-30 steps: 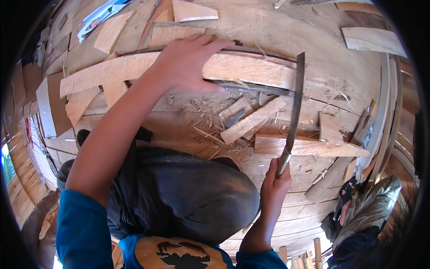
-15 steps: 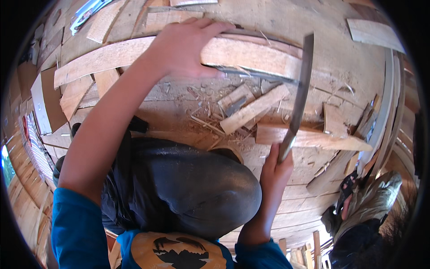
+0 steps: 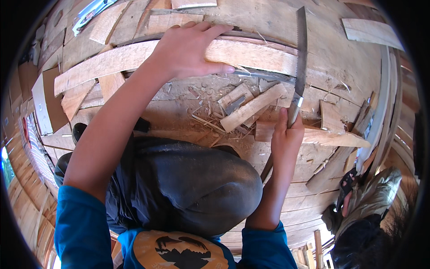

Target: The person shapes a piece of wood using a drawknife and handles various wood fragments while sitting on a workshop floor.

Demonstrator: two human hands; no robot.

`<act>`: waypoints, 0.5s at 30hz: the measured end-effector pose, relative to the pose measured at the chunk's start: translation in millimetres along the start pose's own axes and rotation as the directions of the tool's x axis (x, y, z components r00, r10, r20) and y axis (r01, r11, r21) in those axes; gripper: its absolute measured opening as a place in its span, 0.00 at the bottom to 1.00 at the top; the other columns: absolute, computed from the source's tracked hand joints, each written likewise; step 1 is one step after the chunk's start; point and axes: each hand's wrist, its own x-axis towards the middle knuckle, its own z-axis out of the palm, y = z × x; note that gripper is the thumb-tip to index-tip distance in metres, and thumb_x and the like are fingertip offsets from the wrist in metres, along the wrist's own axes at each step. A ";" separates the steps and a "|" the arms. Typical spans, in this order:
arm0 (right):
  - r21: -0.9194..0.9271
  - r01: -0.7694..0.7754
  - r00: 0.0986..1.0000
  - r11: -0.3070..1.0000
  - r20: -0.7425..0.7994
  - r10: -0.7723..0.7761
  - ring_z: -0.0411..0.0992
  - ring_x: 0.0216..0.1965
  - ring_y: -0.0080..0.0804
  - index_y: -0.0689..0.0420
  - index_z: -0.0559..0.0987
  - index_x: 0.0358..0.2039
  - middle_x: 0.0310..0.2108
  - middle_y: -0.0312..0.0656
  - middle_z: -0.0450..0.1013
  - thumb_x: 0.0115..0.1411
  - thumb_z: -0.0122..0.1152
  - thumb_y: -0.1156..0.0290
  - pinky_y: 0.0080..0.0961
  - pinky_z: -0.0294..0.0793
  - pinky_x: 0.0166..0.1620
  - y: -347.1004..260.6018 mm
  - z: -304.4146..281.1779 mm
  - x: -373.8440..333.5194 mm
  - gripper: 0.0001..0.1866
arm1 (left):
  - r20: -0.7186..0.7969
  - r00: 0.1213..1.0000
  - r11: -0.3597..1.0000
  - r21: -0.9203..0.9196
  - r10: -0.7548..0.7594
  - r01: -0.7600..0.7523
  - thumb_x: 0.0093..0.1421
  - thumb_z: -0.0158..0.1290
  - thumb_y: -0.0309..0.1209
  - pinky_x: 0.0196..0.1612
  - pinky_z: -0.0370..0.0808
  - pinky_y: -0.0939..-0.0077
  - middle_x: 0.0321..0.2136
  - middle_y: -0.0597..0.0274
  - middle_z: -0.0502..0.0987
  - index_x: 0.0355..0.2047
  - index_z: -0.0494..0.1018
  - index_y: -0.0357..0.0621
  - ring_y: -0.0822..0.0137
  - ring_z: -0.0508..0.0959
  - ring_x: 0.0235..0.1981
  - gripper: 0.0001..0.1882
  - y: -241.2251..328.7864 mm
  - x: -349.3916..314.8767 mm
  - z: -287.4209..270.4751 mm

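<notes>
My left hand [image 3: 190, 51] grips a long pale plank [image 3: 255, 54] from above, its thumb on the near side and its fingers over the far side. Darker strips of wood show along both long edges of that plank. In my right hand [image 3: 286, 139] is the wooden handle of a long, narrow handsaw [image 3: 302, 49]. The metal blade points away from me and lies across the plank's right end. How deep the blade sits in the wood, I cannot tell. Behind my right wrist, the handle's rear end [image 3: 267, 169] shows.
Offcuts [image 3: 253, 107] and shavings litter the wooden floor between the plank and my bent knee [image 3: 201, 184]. Another board [image 3: 336, 137] lies to the right. A cardboard box [image 3: 47, 101] stands at left. Another person's leg [image 3: 374, 193] is at lower right.
My right hand has moved up and away from me, pushing the saw forward along the plank's end. My left hand stays on the plank.
</notes>
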 end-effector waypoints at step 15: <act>-0.061 0.055 0.998 0.997 -0.010 -0.056 0.66 0.21 0.35 0.63 0.72 0.36 0.22 0.52 0.70 0.69 0.51 0.66 0.34 0.67 0.28 -2.2 -20.0 6.1 0.11 | -0.043 0.998 0.999 0.011 -0.046 0.046 0.50 0.55 0.67 0.48 0.76 0.54 0.46 0.49 0.78 0.59 0.67 0.47 0.49 0.80 0.45 0.45 6.4 2.7 3.0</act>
